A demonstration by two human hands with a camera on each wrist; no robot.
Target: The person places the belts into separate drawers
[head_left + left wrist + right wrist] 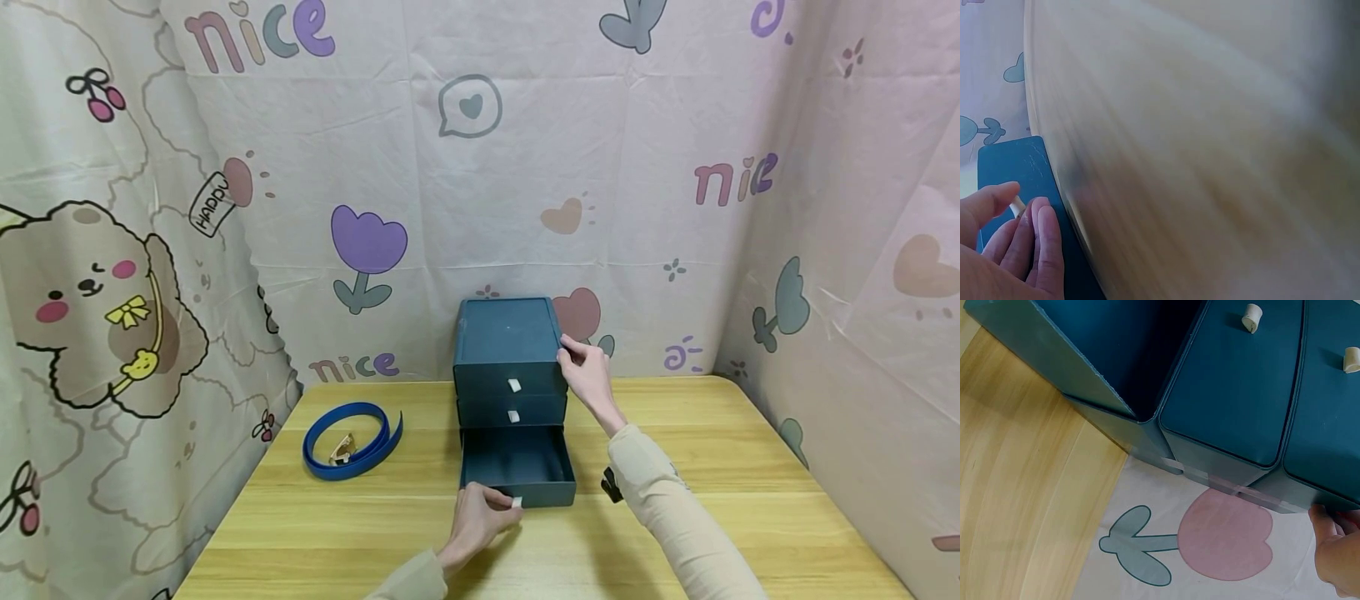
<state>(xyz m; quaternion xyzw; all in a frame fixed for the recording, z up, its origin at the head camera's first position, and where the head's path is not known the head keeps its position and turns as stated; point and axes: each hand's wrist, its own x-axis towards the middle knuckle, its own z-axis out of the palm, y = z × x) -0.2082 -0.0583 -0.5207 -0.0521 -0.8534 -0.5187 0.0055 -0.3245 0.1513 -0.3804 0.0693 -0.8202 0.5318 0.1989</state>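
A dark blue box with three stacked drawers [506, 329] stands at the back of the table. Its bottom drawer [549, 495] is pulled out toward me and its inside looks bare. My left hand [477, 518] pinches the white pull tab [517, 502] on that drawer's front, thumb on one side and fingers on the other. With bent fingers my right hand [588, 375] holds the box's top right edge. The upper two drawers [1235, 381] are closed, each with a white tab. In the left wrist view, the drawer front [1016, 165] lies behind the left fingers.
Left of the box, a coiled blue belt [313, 465] with a gold buckle [342, 448] lies on the wooden table [300, 542]. A printed curtain [480, 192] hangs close behind the box and along both sides.
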